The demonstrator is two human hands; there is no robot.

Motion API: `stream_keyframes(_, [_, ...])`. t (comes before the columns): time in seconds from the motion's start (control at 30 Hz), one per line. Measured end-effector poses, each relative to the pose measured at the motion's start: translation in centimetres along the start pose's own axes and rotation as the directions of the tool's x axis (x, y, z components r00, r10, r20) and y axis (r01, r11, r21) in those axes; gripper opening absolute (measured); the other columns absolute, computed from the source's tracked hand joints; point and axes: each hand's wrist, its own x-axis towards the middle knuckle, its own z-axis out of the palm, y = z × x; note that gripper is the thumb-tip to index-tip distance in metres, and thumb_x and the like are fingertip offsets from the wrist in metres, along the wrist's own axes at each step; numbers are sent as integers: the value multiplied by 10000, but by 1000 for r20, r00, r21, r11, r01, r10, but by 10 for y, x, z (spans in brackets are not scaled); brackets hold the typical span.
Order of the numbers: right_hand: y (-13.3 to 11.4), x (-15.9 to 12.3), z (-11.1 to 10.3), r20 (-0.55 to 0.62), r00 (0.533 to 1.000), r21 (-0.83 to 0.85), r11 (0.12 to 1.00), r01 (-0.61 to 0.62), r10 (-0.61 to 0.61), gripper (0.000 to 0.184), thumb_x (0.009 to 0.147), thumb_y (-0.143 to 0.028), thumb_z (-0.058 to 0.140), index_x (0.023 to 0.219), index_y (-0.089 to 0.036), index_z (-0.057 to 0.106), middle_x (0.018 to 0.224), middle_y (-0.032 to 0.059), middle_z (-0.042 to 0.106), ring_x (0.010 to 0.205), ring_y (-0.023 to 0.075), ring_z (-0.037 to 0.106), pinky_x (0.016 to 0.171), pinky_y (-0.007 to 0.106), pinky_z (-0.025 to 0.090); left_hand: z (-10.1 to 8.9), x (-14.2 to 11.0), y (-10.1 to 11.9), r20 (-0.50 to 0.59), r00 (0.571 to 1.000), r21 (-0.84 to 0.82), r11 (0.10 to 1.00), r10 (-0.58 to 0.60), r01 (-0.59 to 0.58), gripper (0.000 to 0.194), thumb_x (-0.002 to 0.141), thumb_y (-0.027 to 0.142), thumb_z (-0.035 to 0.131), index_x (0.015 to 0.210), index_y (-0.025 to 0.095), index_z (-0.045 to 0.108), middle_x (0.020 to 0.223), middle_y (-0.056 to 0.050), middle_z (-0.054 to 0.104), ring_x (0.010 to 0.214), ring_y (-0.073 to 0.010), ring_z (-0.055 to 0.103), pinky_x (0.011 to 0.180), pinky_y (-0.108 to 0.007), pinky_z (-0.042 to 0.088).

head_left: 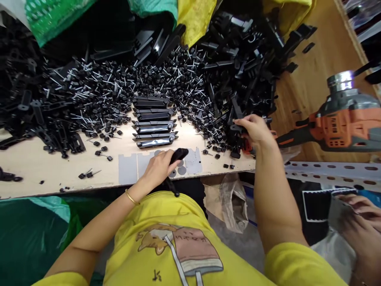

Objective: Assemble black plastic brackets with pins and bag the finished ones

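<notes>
My left hand [157, 167] is at the table's front edge, closed around a long black plastic part [179, 155] that pokes out above and below the fingers. The hand covers the part's middle. Farther right, my right hand [254, 129] pinches a flat black plastic piece [236, 109] at the edge of the heap of black parts [244, 67]. Beyond my left hand lies a neat stack of black bar-shaped assemblies [155, 129]. Small black knobs with metal pins [116, 87] are piled behind it. Thin grey sheets [127, 169] lie flat under and beside my left hand.
An orange and grey power tool [339, 123] stands at the right by a wooden panel [321, 67]. Green [59, 16] and yellow sacks [196, 20] spill parts at the back. Another person's hand [363, 214] shows at lower right. More black parts [32, 107] fill the left.
</notes>
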Motion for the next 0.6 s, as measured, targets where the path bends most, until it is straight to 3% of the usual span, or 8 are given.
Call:
stream_keyframes(0.07, [3,-38,20,150,979,358,916,-181,135,203,576,-229,673,677,-207,498,608,-44,508,512,95,488,448,222,419,5,-6,6,-23,988,-187,971,-155,148,167,911,311,493,943,158,549,733,-21,608,631,-159,566,574,-237,390])
stream_keyframes(0.17, [0,-98,68,348,924,563,753,-341,158,245,549,-276,709,703,-203,532,618,-50,515,524,78,481,430,192,398,17,-12,13,-31,956,-367,893,-290,259,146,917,261,452,938,173,566,709,1,604,597,-130,560,576,-217,382])
stream_keyframes(0.23, [-6,-127,99,378,915,604,712,-359,141,300,572,-364,734,631,-202,490,552,-68,453,475,64,416,409,193,365,22,-17,14,-54,943,-399,873,-330,283,157,919,250,435,964,176,565,752,-9,617,640,-135,583,601,-219,396])
stream_keyframes(0.33, [-16,-151,128,299,949,615,739,-275,105,358,633,-491,714,620,-191,520,572,-52,500,513,66,448,479,202,400,23,-26,14,-69,941,-364,887,-331,285,172,918,232,420,1027,174,541,824,-32,635,728,-164,621,648,-237,426])
stream_keyframes(0.47, [-21,-157,139,280,957,604,761,-236,75,394,686,-563,648,734,-172,628,720,17,659,646,117,582,614,243,476,17,-33,22,16,924,-197,905,-382,378,236,928,238,393,1124,158,498,832,-63,667,730,-216,661,631,-273,445])
stream_keyframes(0.6, [-22,-161,140,353,935,596,763,-249,30,377,744,-530,603,679,-161,639,658,34,680,563,123,580,585,260,482,12,-35,32,74,901,-92,896,-428,434,295,939,286,391,1183,134,456,892,-117,689,771,-265,685,638,-309,469])
